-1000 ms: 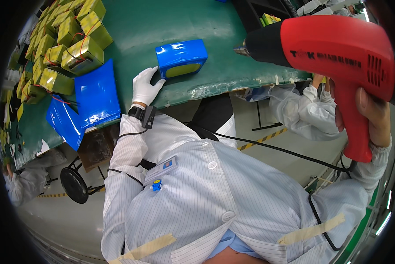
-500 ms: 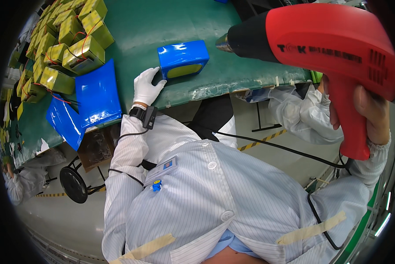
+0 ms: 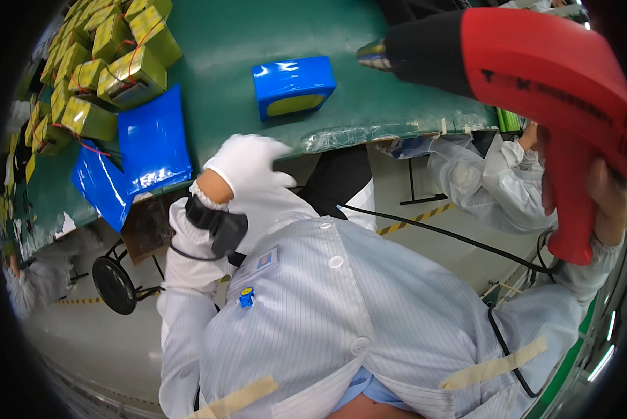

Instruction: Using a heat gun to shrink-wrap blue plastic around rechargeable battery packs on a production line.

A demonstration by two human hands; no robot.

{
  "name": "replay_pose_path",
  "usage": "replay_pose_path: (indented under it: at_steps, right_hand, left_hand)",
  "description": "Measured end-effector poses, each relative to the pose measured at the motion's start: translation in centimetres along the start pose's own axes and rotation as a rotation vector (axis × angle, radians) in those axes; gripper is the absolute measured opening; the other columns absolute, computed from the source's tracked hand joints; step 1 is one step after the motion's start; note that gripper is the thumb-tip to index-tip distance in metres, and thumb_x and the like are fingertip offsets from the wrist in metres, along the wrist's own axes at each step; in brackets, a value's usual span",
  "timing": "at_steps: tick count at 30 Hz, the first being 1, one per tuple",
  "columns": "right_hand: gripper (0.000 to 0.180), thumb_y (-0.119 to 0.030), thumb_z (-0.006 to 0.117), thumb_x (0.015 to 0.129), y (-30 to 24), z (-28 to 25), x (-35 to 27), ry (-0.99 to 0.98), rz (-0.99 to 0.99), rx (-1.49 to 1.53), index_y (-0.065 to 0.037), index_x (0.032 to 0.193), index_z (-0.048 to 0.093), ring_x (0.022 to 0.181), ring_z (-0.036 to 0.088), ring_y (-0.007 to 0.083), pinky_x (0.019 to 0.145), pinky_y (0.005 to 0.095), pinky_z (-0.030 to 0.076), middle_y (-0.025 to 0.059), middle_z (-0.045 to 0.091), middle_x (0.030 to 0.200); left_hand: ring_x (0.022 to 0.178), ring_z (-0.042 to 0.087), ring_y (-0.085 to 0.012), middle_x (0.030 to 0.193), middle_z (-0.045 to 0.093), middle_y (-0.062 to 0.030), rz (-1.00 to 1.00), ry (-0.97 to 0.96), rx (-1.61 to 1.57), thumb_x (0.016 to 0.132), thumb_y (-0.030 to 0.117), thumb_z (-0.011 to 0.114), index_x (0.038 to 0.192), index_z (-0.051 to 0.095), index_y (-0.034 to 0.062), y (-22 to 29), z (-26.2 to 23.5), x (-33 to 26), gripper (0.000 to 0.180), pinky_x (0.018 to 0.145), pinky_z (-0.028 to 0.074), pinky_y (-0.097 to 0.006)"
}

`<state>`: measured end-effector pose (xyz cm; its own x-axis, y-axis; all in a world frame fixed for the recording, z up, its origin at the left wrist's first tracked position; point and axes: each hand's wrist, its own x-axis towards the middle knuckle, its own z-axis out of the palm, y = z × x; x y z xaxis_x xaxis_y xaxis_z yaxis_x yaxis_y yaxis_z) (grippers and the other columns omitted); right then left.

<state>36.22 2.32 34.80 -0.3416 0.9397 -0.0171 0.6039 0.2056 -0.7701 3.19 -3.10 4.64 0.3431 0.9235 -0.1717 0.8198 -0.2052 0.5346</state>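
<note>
In a white glove, my left hand (image 3: 249, 165) is in the air just off the table's front edge, blurred, with its fingers stretched out and nothing in them. Beyond it a battery pack (image 3: 296, 105) in glossy blue wrap sits on the green table; a yellow-green face shows through the wrap's end toward me. My right hand (image 3: 603, 192) grips the handle of a red heat gun (image 3: 536, 70) with a black barrel. The gun is held up at the right. Its metal nozzle (image 3: 375, 56) points left toward the blue-wrapped pack, apart from it in the picture.
Several yellow-green battery packs (image 3: 132, 77) with red and black wires crowd the table's left side. Flat blue wrap sleeves (image 3: 154, 140) lie beside them, one over the edge. A black cable (image 3: 439, 234) crosses before me. Another person's white sleeve (image 3: 502, 167) is at the right; a stool (image 3: 114, 285) stands below left.
My left hand has let go of the blue-wrapped pack and drawn back toward me, off the table. The heat gun has shifted slightly right. The pack stays on the table.
</note>
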Motion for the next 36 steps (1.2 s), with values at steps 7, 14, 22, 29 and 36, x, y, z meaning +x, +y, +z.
replay_pose_path:
  at_steps: [7,14,22,29,36]
  right_hand:
    - [0.085,-0.057,0.065,0.089,1.3,-1.9,-0.6,-0.044,0.02,0.113,0.016,0.13,0.049,0.055,0.061,0.0182,0.047,0.0255,0.046,0.0227,0.063,0.101]
    - [0.064,-0.04,0.077,0.09,0.2,-1.5,2.1,-0.414,-0.251,0.116,0.015,0.116,0.057,0.055,0.061,0.0252,0.045,0.0328,0.053,0.0227,0.063,0.084]
    - [0.086,-0.059,0.064,0.089,2.5,-2.5,-2.1,0.004,-0.042,0.026,0.016,0.128,0.049,0.056,0.06,0.0171,0.047,0.026,0.047,0.0221,0.062,0.101]
    - [0.088,-0.059,0.067,0.086,2.8,-2.1,-0.4,-0.044,-0.041,-0.038,0.016,0.129,0.05,0.054,0.06,0.0176,0.043,0.025,0.045,0.0253,0.062,0.105]
    - [0.078,-0.051,0.073,0.087,3.3,-1.5,0.9,-0.202,-0.209,0.226,0.014,0.124,0.054,0.056,0.061,0.0215,0.045,0.0301,0.051,0.0253,0.063,0.098]
  left_hand:
    - [0.065,0.061,-0.0247,0.066,0.061,-0.0021,0.646,0.187,0.015,0.072,0.021,0.069,0.066,0.069,0.0135,17.9,-7.2,-2.3,0.009,0.065,0.049,-0.042]
    - [0.075,0.059,-0.0326,0.081,0.063,-0.0179,0.951,0.081,-0.132,0.071,0.019,0.063,0.099,0.076,0.0049,23.3,-10.6,-4.7,0.034,0.078,0.049,-0.052]
    - [0.069,0.053,-0.0314,0.078,0.055,-0.0161,0.889,0.955,-0.558,0.08,0.027,0.062,0.076,0.06,0.0015,25.2,-4.2,-2.6,0.025,0.06,0.042,-0.042]
    - [0.067,0.049,-0.0317,0.076,0.051,-0.0158,1.066,0.849,-0.574,0.064,0.026,0.058,0.074,0.058,-0.0006,23.4,-5.0,-2.0,0.028,0.062,0.041,-0.041]
    - [0.062,0.059,-0.026,0.066,0.059,-0.002,0.975,1.12,0.082,0.069,0.019,0.068,0.065,0.066,0.0118,21.8,-3.5,-1.6,0.008,0.063,0.049,-0.044]
